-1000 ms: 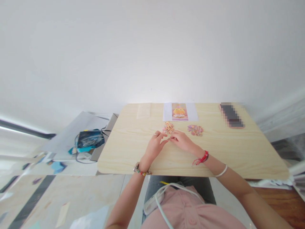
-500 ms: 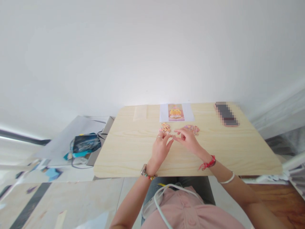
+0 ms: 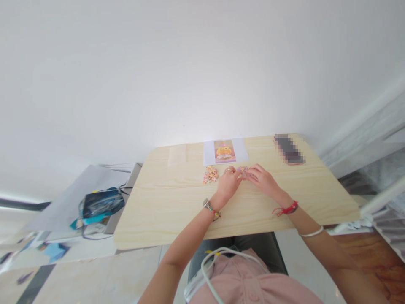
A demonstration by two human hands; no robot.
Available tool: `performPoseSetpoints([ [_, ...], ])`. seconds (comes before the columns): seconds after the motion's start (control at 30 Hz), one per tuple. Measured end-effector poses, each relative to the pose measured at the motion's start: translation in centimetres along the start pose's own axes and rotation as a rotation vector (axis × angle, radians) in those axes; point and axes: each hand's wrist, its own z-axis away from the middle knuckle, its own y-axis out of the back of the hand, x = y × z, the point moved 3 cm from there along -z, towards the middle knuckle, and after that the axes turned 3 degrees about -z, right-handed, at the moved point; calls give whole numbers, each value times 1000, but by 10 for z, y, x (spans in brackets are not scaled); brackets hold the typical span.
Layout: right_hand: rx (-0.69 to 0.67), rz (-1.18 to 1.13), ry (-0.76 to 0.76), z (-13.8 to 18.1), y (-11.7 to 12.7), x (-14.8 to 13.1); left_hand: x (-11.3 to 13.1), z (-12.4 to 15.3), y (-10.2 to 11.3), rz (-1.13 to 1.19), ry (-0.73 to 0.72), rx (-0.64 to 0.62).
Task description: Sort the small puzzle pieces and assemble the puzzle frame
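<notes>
Counter (image 3: 152, 211): pale wood, against white wall (image 3: 190, 63).
Left puzzle pile (image 3: 210, 175): below picture sheet (image 3: 225, 151).
Right puzzle pile (image 3: 243, 169): partly hidden by both hands.
Left hand (image 3: 229, 185): fingertips nearly together; held piece cannot be told.
Right hand (image 3: 262, 179): fingers part-curled; grip cannot be told.
Change: hands shifted to right puzzle pile; handling apparently centres there.
Versus earlier: left puzzle pile less covered.

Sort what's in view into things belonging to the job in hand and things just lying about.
Job in hand:
left hand
right hand
purple-pink puzzle pieces, between the hands
orange-pink puzzle pieces
printed picture sheet, probably

Lying about:
pink-edged phone
pale thin sheet
dark blue bag-like item
</notes>
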Motion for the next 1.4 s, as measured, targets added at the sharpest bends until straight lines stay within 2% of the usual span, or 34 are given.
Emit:
performPoseSetpoints([
  [0.17,-2,46,-70,-2,4,27,8,-22,-12,-40,0,-54],
  [0.33,-31,29,-54,-3,0,31,-1,-19,-11,-54,35,-40],
  [0.47,13,4,-75,0,2,34,-10,-18,-10,-80,42,-40],
  [0.57,19,-8,-117,1,5,40,-11,-21,-11,-88,18,-34],
  [0.7,-50,-7,-103,-2,3,43,-8,-28,-13,-79,-80,-24],
  [0.87,-157,3,-69,-9,-4,37,-4,-31,-18,-52,-231,1],
  [1.0,-164,13,-60,-13,-11,30,-4,-27,-25,2,-291,-12],
  [1.4,-224,33,20,-23,-36,-4,-23,10,-18,32,-180,7],
])
